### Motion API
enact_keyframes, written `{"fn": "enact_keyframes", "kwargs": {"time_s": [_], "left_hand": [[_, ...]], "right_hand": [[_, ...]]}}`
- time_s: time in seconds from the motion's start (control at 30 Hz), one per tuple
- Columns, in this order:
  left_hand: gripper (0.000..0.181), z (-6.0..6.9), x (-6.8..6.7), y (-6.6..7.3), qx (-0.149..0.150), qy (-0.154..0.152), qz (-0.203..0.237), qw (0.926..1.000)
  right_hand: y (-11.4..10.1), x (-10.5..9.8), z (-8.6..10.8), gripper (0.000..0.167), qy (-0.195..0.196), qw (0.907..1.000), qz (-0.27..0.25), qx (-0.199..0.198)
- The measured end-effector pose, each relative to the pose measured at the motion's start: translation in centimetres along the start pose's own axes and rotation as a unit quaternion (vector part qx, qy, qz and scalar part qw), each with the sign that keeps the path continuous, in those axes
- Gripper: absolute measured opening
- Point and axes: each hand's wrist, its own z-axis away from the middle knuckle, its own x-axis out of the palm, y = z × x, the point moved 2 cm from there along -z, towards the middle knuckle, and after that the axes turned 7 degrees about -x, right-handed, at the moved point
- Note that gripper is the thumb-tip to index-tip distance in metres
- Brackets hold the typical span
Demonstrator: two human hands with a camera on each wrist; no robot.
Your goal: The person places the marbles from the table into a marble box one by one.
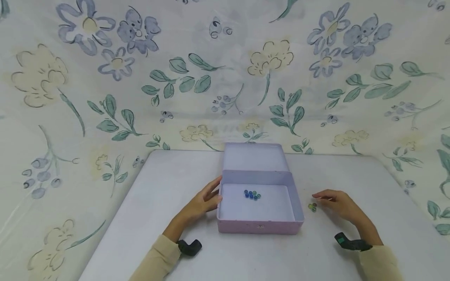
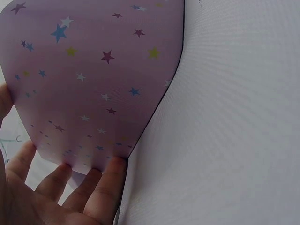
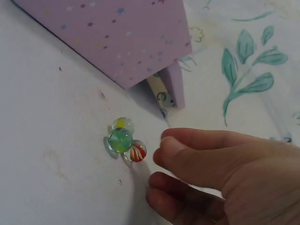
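A pink box (image 1: 242,227) with star prints stands on the table, its lid (image 1: 254,157) raised at the back. Inside, a cluster of several blue and green marbles (image 1: 250,194) lies on the white bottom. My left hand (image 1: 200,202) rests against the box's left side, the extended fingers (image 2: 105,192) touching the star-printed wall. Right of the box, three glass marbles lie together: a green marble (image 3: 120,140), a yellow-streaked marble (image 3: 123,123) and a red-striped marble (image 3: 136,151). Beside them hovers my right hand (image 1: 341,205), loosely bent, with nothing visible in its fingers.
The white table (image 1: 168,171) carries the box near its middle. Behind it hangs a floral cloth (image 1: 232,78) that also covers the sides. A black wrist strap (image 1: 190,248) sits at the left cuff, another black strap (image 1: 352,242) at the right.
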Motion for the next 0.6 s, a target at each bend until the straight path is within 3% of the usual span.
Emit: {"fn": "enact_keyframes", "kwargs": {"time_s": [0.37,0.6], "left_hand": [[0.072,0.20,0.03,0.20,0.007,-0.003,0.000,1.0000],[0.071,0.01,0.04,-0.09,0.010,-0.004,0.001,0.9999]], "right_hand": [[0.24,0.78,0.35,0.017,-0.006,0.9974,-0.006,-0.072],[0.15,0.94,0.36,0.012,0.007,0.9986,0.020,-0.049]]}}
